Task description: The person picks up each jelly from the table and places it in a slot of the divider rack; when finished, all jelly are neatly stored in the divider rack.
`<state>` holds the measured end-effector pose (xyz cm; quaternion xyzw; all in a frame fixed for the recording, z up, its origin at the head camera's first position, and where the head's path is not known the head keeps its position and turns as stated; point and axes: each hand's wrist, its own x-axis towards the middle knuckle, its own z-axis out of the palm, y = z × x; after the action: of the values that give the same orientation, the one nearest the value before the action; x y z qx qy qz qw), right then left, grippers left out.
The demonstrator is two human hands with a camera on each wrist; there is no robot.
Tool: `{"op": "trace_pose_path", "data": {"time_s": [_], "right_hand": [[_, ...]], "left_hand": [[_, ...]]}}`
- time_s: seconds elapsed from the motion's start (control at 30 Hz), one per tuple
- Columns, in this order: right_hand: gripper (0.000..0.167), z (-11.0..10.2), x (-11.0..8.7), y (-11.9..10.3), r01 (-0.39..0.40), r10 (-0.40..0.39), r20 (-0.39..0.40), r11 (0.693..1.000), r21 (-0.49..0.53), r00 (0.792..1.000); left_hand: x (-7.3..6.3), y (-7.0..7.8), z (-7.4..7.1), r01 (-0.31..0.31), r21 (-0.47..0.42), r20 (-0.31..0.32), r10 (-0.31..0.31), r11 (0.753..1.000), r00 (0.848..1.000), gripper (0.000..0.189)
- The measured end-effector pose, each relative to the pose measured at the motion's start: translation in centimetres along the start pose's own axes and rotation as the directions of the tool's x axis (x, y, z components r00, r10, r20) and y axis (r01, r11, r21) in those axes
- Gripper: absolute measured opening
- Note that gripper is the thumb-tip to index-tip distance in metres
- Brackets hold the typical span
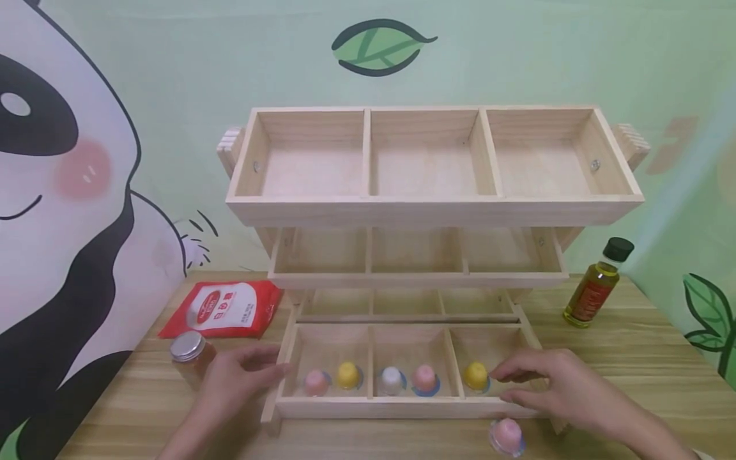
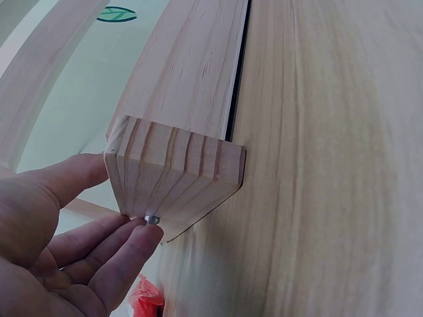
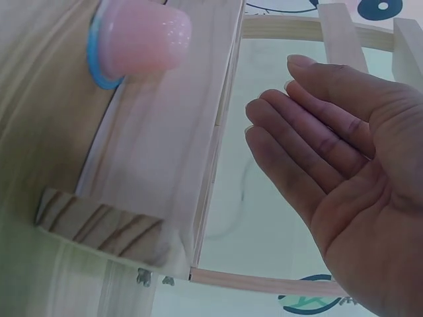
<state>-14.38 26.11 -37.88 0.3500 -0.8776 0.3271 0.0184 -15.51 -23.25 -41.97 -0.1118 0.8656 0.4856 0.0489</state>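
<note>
A tiered wooden rack (image 1: 368,407) stands on the table, each tier split into compartments. In its lowest tray the left compartment holds a pink jelly cup (image 1: 316,382) and a yellow jelly cup (image 1: 347,375). White (image 1: 392,379) and pink (image 1: 424,377) cups sit in the middle one. Another yellow jelly cup (image 1: 476,375) is in the right compartment. My left hand (image 1: 244,380) grips the rack's lower left side, thumb over the edge and fingertips by a bolt (image 2: 152,219). Empty, my right hand (image 3: 344,139) hovers beside that right-hand yellow cup, fingers nearly straight. One pink jelly cup (image 1: 507,436) lies in front of the rack.
A red-and-white packet (image 1: 224,310) lies left of the rack, with a silver-lidded jar (image 1: 190,351) partly behind my left hand. To the right stands an oil bottle (image 1: 595,284) with a black cap. The top tray (image 1: 434,214) overhangs the lower tiers.
</note>
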Motion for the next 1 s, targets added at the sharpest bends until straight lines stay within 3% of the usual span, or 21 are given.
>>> {"op": "trace_pose_path", "data": {"time_s": [0.23, 0.53, 0.77, 1.0], "right_hand": [[0.021, -0.2, -0.9, 0.0, -0.108, 0.104, 0.075, 0.993, 0.044, 0.992], [0.016, 0.2, -2.4, 0.5, -0.042, 0.037, 0.071, 0.997, 0.064, 0.997], [0.015, 0.1, -3.1, 0.7, -0.128, 0.109, 0.147, 0.984, 0.126, 0.983], [0.019, 0.5, -3.4, 1.0, -0.14, 0.095, 0.207, 0.967, 0.214, 0.974]], "left_hand": [[-0.1, 0.0, -0.1, -0.009, 0.007, 0.0, 0.009, 1.0, 1.0, 0.062], [-0.2, 0.0, -0.1, -0.018, 0.007, -0.002, 0.018, 1.0, 1.0, 0.06], [-0.3, 0.2, -0.1, -0.002, 0.001, -0.001, 0.002, 1.0, 1.0, 0.06], [-0.3, 0.2, -0.1, 0.004, 0.0, 0.003, -0.004, 1.0, 1.0, 0.062]]}}
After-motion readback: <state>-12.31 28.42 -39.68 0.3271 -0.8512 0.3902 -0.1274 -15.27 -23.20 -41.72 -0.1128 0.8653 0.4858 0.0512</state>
